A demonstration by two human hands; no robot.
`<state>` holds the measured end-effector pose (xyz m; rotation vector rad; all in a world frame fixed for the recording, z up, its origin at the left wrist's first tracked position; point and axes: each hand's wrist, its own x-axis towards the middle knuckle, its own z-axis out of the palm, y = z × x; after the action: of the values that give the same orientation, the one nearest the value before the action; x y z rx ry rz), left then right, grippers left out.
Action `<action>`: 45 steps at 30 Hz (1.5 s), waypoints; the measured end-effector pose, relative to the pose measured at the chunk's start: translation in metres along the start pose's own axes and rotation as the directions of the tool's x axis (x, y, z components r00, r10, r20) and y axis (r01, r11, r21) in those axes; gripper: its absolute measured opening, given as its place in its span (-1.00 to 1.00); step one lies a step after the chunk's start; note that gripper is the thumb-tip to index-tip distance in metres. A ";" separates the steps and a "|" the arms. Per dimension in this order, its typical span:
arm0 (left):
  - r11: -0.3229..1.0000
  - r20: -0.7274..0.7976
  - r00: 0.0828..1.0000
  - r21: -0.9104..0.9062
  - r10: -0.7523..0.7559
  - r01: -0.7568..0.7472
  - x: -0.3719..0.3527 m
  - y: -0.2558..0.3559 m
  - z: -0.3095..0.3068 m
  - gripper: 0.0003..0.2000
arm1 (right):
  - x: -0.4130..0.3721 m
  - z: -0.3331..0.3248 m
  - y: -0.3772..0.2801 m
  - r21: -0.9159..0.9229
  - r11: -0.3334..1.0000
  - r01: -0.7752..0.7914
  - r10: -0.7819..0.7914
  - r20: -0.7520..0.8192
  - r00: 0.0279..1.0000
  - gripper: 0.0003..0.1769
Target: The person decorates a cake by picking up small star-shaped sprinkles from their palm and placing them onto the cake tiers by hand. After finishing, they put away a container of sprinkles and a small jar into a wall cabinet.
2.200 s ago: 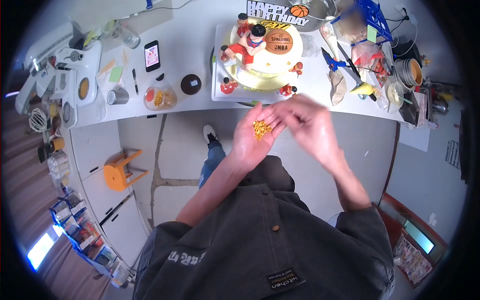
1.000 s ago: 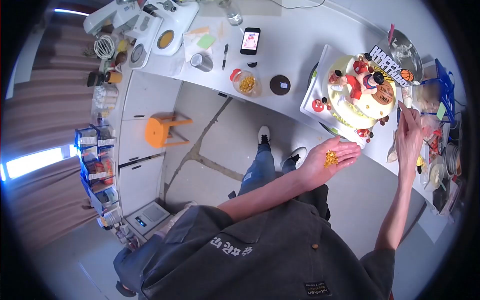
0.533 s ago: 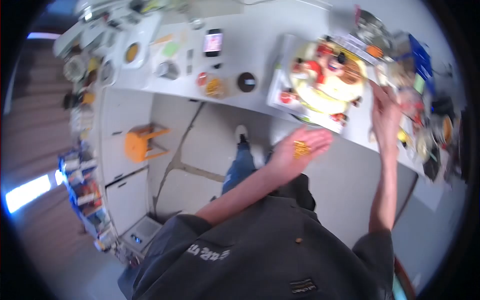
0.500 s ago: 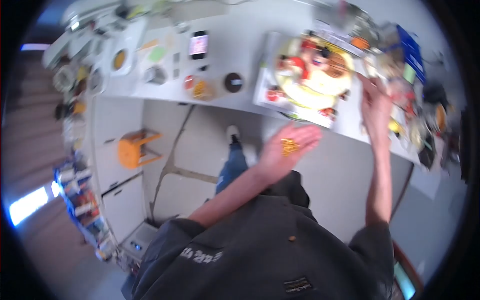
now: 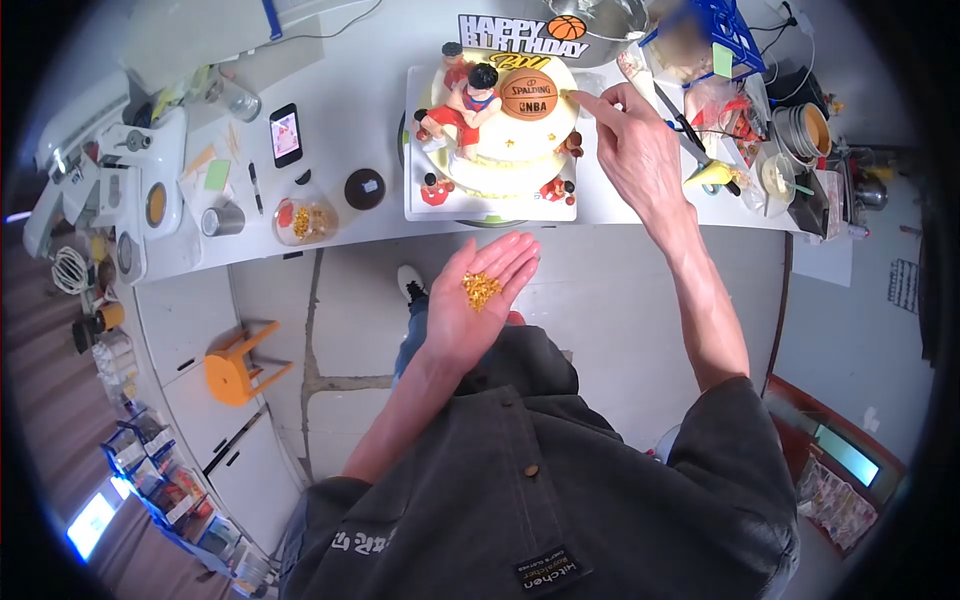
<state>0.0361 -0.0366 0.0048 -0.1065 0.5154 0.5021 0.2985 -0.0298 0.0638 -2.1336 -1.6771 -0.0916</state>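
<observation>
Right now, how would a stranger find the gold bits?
Start at the white counter with the basketball cake. Below it the left hand lies palm up. The gold bits are the loose heap on that palm, unlike those in the clear jar.

Your gold sprinkles lie in a small loose heap on your flat, palm-up left hand. The pale round cake stands on the counter, with your right hand at its rim.

Your left hand lies palm up, fingers flat; your right hand reaches forward, thumb and forefinger pinched
</observation>
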 end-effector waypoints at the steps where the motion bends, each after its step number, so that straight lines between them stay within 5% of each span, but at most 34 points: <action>1: 1.000 -0.005 1.000 0.000 0.003 -0.003 0.000 0.000 0.000 -0.37 | 0.000 0.000 0.000 -0.004 1.000 0.003 -0.003 0.006 1.000 -0.55; 25: 1.000 0.025 1.000 -0.008 0.015 -0.015 -0.002 -0.003 0.000 -0.34 | -0.005 -0.002 -0.002 -0.015 0.999 0.039 -0.039 -0.020 0.999 -0.60; 28: 1.000 0.042 0.999 -0.003 0.011 -0.010 -0.002 -0.003 0.000 -0.35 | -0.013 -0.016 -0.017 0.095 0.995 -0.009 0.009 -0.001 1.000 -0.65; 33: 1.000 -0.046 0.999 -0.018 0.012 -0.013 0.003 -0.007 0.007 -0.40 | -0.064 -0.026 -0.063 0.478 0.877 0.043 -0.209 0.300 0.931 -0.73; 36: 0.999 0.120 0.993 0.036 -0.011 0.007 0.010 -0.007 -0.006 -0.47 | -0.086 -0.006 -0.087 0.476 0.866 0.154 -0.309 0.267 0.913 -0.75; 45: 0.996 0.164 0.986 0.093 -0.003 -0.013 0.015 -0.010 -0.011 -0.48 | -0.098 0.007 -0.090 0.463 0.874 0.147 -0.298 0.272 0.915 -0.72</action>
<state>0.0473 -0.0409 -0.0123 0.0262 0.3776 0.4859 0.1862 -0.1006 0.0526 -1.6748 -1.9123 0.5626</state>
